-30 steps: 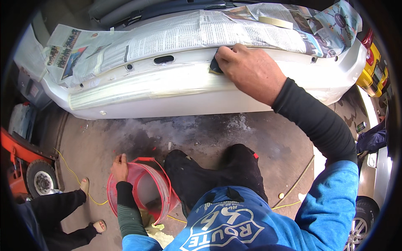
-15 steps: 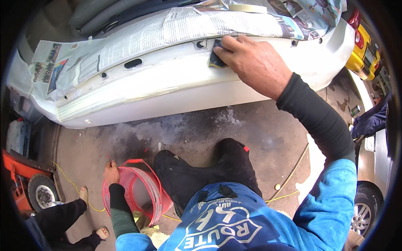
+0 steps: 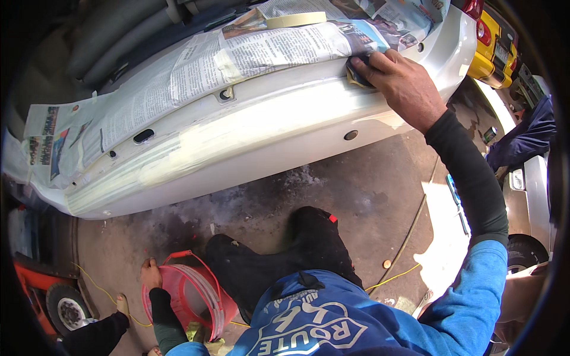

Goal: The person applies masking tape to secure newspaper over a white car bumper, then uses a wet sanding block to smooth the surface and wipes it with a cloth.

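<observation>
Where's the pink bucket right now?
In the head view, the pink bucket stands on the floor at lower left, below the white bumper; the left hand grips its rim, beside the person's dark knee.

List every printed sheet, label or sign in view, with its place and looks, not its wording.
Newspaper sheets: taped over the white bumper's upper part, grey print with colour pictures.
Masking tape roll: lying on the newspaper, cream ring.
Printed emblem: on the blue shirt, white outline.
Right hand: presses a dark pad beside the paper's edge.
</observation>
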`<state>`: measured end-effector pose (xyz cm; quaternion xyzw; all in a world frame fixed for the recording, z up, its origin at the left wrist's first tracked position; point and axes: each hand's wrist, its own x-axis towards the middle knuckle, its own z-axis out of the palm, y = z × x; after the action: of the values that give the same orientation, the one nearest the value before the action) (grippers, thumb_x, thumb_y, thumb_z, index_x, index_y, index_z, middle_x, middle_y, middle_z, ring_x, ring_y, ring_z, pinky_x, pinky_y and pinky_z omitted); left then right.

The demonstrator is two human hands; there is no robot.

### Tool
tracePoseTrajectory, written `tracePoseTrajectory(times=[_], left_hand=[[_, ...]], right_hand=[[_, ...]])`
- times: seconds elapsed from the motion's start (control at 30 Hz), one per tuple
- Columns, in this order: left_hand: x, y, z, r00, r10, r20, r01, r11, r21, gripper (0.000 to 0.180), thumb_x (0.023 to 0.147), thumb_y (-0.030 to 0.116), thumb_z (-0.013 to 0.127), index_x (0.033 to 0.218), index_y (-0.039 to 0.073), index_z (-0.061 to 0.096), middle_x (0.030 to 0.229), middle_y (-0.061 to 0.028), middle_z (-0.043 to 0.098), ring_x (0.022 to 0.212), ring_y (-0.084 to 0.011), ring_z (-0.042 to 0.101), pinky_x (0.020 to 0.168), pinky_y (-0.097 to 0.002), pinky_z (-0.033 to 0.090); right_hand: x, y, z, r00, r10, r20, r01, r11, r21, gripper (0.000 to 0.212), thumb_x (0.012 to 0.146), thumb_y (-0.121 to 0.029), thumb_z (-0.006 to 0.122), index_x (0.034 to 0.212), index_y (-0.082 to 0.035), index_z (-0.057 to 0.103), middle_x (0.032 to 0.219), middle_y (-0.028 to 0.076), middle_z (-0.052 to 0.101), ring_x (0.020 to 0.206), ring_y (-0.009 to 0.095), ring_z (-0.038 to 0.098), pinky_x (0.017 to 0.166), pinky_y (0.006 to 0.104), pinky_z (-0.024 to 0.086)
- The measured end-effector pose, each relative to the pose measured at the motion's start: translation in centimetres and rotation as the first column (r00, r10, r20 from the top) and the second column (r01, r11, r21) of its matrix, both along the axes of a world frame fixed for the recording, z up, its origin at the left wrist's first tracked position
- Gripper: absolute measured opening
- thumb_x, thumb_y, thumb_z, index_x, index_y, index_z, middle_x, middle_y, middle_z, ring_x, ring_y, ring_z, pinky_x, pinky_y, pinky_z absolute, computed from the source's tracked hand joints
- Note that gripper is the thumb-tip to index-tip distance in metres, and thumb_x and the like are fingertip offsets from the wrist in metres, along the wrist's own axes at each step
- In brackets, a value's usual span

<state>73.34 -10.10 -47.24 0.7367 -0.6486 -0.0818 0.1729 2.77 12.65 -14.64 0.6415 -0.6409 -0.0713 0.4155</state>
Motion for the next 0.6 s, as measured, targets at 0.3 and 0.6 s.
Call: tracePoseTrajectory(times=[0.3, 0.6], left_hand=[[-6.8, 2.2, 10.0, 0.862, -0.260, -0.436, 0.068, 0.910, -0.409, 0.014, 0.099, 0.008, 0.069, 0.106, -0.002, 0.074, 0.098, -0.0055, 0.069, 0.093, -0.0147, 0.063, 0.085, -0.0303, 0.051], [-39.4, 6.9, 30.6, 0.469, -0.663, 0.583, 0.746, -0.056, -0.664, 0.023, 0.082, 0.008, 0.081, 0.105, 0.014, 0.079, 0.087, 0.0002, 0.060, 0.083, -0.0188, 0.058, 0.087, -0.0376, 0.042]], right_hand=[[1.8, -2.5, -1.7, 0.987, 0.072, 0.145, -0.076, 0.997, 0.023, 0.054, 0.087, -0.008, 0.068, 0.141, -0.012, 0.066, 0.106, 0.005, 0.054, 0.097, 0.021, 0.059, 0.086, 0.0329, 0.057], [4.5, -1.8, -2.9, 0.875, 0.429, 0.226, -0.372, 0.893, -0.252, 0.048, 0.081, -0.006, 0.073, 0.129, -0.008, 0.070, 0.101, 0.005, 0.057, 0.092, 0.022, 0.062, 0.079, 0.0328, 0.057]])
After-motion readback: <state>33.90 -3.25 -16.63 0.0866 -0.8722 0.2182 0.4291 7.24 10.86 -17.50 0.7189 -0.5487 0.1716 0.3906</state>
